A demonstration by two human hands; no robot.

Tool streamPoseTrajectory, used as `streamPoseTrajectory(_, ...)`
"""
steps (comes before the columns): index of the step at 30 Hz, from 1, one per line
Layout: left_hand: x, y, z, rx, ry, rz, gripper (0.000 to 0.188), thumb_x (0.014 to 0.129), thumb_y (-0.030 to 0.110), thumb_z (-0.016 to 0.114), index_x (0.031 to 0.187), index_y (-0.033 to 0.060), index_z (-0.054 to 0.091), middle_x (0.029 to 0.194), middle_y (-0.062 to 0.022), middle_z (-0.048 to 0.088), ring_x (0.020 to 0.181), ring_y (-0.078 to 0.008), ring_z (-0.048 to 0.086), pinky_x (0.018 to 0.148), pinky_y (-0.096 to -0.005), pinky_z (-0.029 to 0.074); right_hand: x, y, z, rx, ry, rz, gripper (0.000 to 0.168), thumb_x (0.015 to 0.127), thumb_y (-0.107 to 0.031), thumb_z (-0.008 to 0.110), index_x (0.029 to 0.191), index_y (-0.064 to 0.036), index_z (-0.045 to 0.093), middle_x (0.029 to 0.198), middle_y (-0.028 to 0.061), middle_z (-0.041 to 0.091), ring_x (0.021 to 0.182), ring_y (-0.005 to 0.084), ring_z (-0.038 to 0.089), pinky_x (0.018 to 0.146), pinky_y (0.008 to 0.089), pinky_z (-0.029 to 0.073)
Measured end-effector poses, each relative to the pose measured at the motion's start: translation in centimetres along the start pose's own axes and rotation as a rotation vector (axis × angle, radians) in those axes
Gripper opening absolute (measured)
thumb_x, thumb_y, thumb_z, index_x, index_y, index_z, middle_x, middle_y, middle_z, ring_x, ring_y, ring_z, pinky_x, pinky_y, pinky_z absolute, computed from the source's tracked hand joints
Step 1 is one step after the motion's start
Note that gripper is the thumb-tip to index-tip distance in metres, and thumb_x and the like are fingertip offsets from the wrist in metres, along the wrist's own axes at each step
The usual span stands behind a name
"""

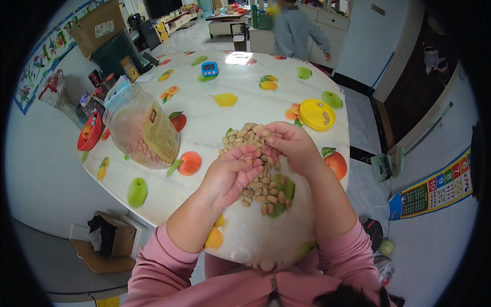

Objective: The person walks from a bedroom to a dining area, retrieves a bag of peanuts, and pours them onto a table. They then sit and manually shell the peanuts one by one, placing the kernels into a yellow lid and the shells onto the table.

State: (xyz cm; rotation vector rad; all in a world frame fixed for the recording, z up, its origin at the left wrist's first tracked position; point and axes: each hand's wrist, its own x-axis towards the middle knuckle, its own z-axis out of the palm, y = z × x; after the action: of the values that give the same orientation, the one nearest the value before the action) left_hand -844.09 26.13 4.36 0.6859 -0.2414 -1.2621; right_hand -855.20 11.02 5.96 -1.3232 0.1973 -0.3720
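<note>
Unshelled peanuts (262, 188) lie in a loose pile on the table, below and around both hands. My right hand (293, 147) pinches a peanut (265, 133) between thumb and fingertips, over the far part of the pile. Close beside it, my left hand (230, 174) is turned partly palm up, its fingers curled around a small peanut piece (250, 160). Whether that piece is shell or kernel is hard to tell. Past my right hand, a shallow yellow dish (312, 122) holds a few peanut pieces. A big clear plastic jar (126, 132) of pinkish kernels stands to the left.
The table (215, 134) wears a fruit-printed cover. A blue digital timer (209, 69) sits toward its far side. A red bowl (89, 132) with fruit, bottles and a cardboard box (98, 28) line the left edge. Beyond the far edge stands a person (297, 30).
</note>
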Motion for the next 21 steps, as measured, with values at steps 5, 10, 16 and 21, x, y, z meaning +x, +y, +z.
streamPoseTrajectory(5,-0.2,0.2,0.5,-0.034,0.003,0.006,0.032,0.077,-0.013,0.039,0.106,-0.0058,0.051,0.105,-0.0187,0.058,0.093,-0.0274,0.059,0.088,-0.0354,0.05,-0.1,0.0,-0.4,-0.099,0.062,-0.043,0.019,0.088,-0.01,0.055,0.103,-0.002,0.061,0.077,-0.0009,0.059,0.065,0.0055,0.052,0.057,0.0193,0.043)
streamPoseTrajectory(10,-0.1,0.2,0.3,-0.054,-0.002,-0.001,0.031,0.077,-0.01,0.04,0.106,-0.0065,0.05,0.107,-0.0203,0.057,0.098,-0.0303,0.057,0.092,-0.0381,0.048,1.0,0.8,-5.5,-0.241,0.724,-0.22,0.023,0.089,-0.01,0.053,0.109,-0.001,0.059,0.077,0.0009,0.058,0.058,0.0042,0.049,0.051,0.0181,0.038)
streamPoseTrajectory(16,-0.2,0.3,0.5,-0.067,0.042,0.008,0.028,0.078,-0.006,0.041,0.106,-0.0061,0.047,0.104,-0.0184,0.055,0.095,-0.0298,0.057,0.09,-0.0385,0.049,1.0,0.3,-6.1,-0.219,0.898,-0.176,0.033,0.088,-0.007,0.05,0.12,0.003,0.051,0.074,0.0044,0.059,0.053,0.0059,0.047,0.046,0.0187,0.037)
streamPoseTrajectory(21,-0.3,0.8,0.3,-0.088,0.068,0.052,0.027,0.079,-0.005,0.042,0.105,-0.0039,0.047,0.1,-0.0161,0.055,0.089,-0.0265,0.057,0.084,-0.0367,0.05,0.3,0.7,-5.3,-0.479,0.562,-0.016,0.031,0.084,-0.007,0.051,0.112,0.002,0.057,0.072,0.0039,0.06,0.061,0.0072,0.052,0.054,0.0202,0.041)
